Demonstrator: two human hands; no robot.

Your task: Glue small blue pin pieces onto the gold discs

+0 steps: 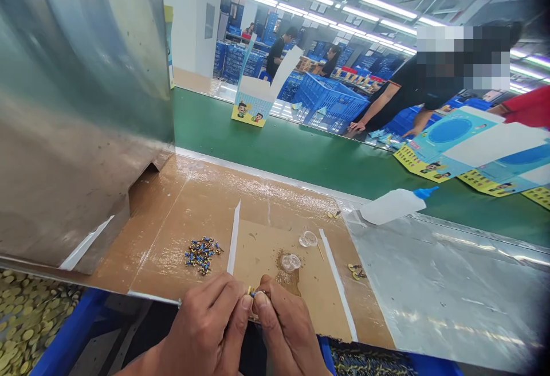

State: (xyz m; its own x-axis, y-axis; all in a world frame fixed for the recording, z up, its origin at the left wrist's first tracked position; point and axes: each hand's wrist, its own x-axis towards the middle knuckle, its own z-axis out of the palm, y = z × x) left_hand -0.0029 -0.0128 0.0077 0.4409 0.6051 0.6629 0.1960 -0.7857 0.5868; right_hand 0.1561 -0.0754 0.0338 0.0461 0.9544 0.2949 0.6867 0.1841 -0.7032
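My left hand (206, 324) and my right hand (283, 330) meet at the near edge of a cardboard-covered board (172, 221). Between their fingertips they pinch a tiny gold-and-blue part (251, 292). Just beyond my left hand lies a loose heap of similar parts (201, 254). Two small transparent plastic cups (308, 239) (290, 262) stand beyond my right hand, on brown card with spilled dust around them. A few more small parts (354, 271) lie to the right.
A white glue bottle with a blue tip (393, 205) lies beyond the board, beside a plastic sheet (438, 284). Gold discs fill a bin (26, 324) at lower left. A steel hopper (73, 78) looms left. Across a green conveyor belt (301, 158), a co-worker (412, 83) leans near printed box blanks (472, 147).
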